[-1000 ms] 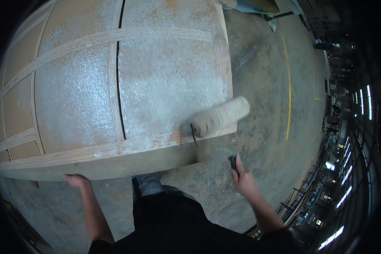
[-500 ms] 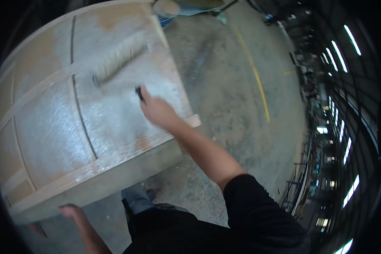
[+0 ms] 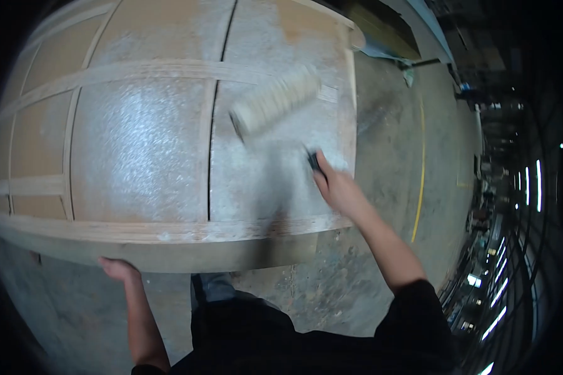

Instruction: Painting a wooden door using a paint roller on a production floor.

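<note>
My right hand [image 3: 339, 189] is closed round the black handle of a paint roller [image 3: 275, 103]. Its long, cream, fluffy sleeve is slightly blurred and slants over the right part of a large wooden panel [image 3: 137, 228]. A wet, whitish, glossy coating covers much of the panel's middle and right, while patches of bare brown board show at the far left and top. My left hand [image 3: 120, 269] is beside the panel's near side edge, fingers loosely stretched out and holding nothing visible. Whether it touches the edge, I cannot tell.
Thin wooden strips and a dark seam divide the panel. Beyond its right corner stands a bucket-like container [image 3: 358, 39], next to a dark, box-shaped object [image 3: 381, 25]. A yellow line [image 3: 421, 169] runs along the stained concrete floor [image 3: 388, 156].
My view has swung left, so the panel shows further right. My right hand still grips the roller, which stays over the right part of the panel. My left hand stays near the edge.
</note>
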`<state>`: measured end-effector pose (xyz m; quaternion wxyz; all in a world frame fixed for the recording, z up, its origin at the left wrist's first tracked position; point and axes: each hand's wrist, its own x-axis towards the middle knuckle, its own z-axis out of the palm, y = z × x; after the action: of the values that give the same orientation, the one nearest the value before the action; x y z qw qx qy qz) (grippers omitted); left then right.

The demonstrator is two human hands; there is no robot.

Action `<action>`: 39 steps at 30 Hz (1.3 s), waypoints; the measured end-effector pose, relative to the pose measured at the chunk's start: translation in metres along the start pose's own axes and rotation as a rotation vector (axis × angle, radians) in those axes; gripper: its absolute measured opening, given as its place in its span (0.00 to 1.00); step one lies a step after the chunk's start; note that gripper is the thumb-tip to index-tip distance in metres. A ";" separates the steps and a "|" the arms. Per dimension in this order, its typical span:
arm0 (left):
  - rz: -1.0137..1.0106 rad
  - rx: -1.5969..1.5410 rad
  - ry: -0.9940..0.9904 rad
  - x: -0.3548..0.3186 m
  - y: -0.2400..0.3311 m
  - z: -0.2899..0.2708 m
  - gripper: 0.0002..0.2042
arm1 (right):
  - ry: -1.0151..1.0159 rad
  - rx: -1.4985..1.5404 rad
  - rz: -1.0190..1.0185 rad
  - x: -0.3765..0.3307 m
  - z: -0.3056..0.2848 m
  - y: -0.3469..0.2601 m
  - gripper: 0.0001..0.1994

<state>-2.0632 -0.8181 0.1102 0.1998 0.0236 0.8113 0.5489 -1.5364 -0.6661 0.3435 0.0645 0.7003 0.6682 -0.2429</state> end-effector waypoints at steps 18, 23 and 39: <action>-0.089 -0.097 0.080 -0.005 0.017 0.016 0.32 | 0.027 0.129 0.202 -0.241 0.090 -0.010 0.29; -0.130 -0.030 0.142 -0.023 0.034 0.017 0.29 | -0.009 0.123 0.184 -0.130 0.060 -0.031 0.28; -0.085 0.022 0.089 -0.004 0.026 0.008 0.30 | 0.111 0.144 0.136 -0.089 0.072 -0.001 0.28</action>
<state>-2.0618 -0.8014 0.1323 0.1865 -0.0332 0.8256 0.5315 -1.5550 -0.7763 0.3191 -0.0068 0.7591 0.6026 -0.2462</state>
